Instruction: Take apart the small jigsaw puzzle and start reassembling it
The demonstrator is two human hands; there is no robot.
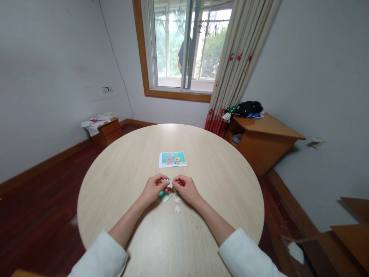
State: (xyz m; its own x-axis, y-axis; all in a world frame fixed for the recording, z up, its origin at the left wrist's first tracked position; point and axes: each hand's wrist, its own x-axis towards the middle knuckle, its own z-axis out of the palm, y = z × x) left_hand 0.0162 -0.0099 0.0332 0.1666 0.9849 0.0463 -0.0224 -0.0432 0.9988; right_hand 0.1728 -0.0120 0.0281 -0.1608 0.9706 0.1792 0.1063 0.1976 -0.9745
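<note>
My left hand (155,187) and my right hand (186,187) meet over the middle of the round table, fingertips close together. Each has its thumb and fingers pinched, and a small pale jigsaw puzzle piece (170,180) shows between them. Its outline is partly hidden by my fingers. Beneath the hands lie coloured puzzle pieces (165,197) in green and dark red, partly covered. Two pieces lie pale side up near my right wrist: one loose puzzle piece (177,209) and another puzzle piece (177,200) just beyond it. Farther off rests a printed cartoon picture (173,159).
The round light-wood table (123,169) fills the centre. Beyond it are a window (170,46) and a long curtain (239,54). Clothes (249,109) lie on a tilted wooden desk (273,127) at right. A small cabinet (111,130) stands at left. A person (181,57) appears at the window.
</note>
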